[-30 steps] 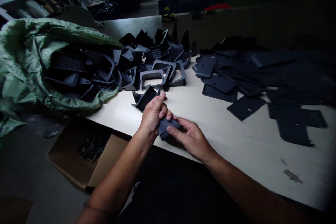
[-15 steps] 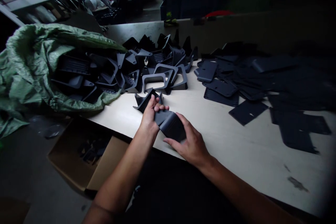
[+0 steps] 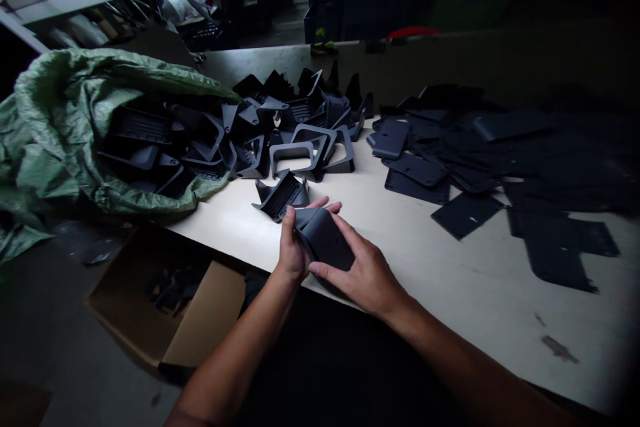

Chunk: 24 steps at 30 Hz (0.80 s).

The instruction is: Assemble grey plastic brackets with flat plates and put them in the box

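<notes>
Between my two hands, over the table's front edge, is a dark grey plastic housing [image 3: 325, 240] with rounded corners. My left hand [image 3: 294, 250] grips its left side, thumb up and fingers behind it. My right hand [image 3: 367, 270] wraps its right side, thumb along the lower edge and fingers over the top. Whether the housing is one piece or two fitted together I cannot tell. Just beyond my left hand a ribbed bracket-shaped plastic part [image 3: 283, 197] lies on the table.
A green woven sack [image 3: 65, 93] on the left spills U-shaped plastic frames [image 3: 295, 155] across the white table [image 3: 400, 247]. Flat dark panels [image 3: 467, 213] are heaped on the right. An open cardboard box [image 3: 205, 313] with small dark parts stands below the left edge.
My left hand has turned and moved in against the housing, its thumb now upright and fingers stretched behind. The housing's parts look closer together. My right hand has stayed nearly in place.
</notes>
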Each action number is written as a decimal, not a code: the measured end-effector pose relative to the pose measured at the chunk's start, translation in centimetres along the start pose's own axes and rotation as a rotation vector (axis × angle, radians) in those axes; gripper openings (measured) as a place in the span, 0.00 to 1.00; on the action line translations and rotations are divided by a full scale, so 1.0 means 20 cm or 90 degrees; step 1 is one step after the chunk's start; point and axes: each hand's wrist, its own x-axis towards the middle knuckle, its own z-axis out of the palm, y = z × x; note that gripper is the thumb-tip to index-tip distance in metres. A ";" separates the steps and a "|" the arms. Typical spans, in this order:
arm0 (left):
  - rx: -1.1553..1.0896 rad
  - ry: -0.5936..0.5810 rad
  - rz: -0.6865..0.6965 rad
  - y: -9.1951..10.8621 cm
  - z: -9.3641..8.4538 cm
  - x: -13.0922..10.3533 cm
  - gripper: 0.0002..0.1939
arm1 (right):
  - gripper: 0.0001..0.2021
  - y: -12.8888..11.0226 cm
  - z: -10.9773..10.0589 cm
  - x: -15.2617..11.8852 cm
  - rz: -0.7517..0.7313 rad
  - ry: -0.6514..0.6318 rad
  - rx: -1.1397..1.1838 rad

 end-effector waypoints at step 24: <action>0.093 0.141 0.071 0.19 -0.02 0.07 0.11 | 0.45 -0.07 -0.20 -0.12 0.112 -0.120 0.072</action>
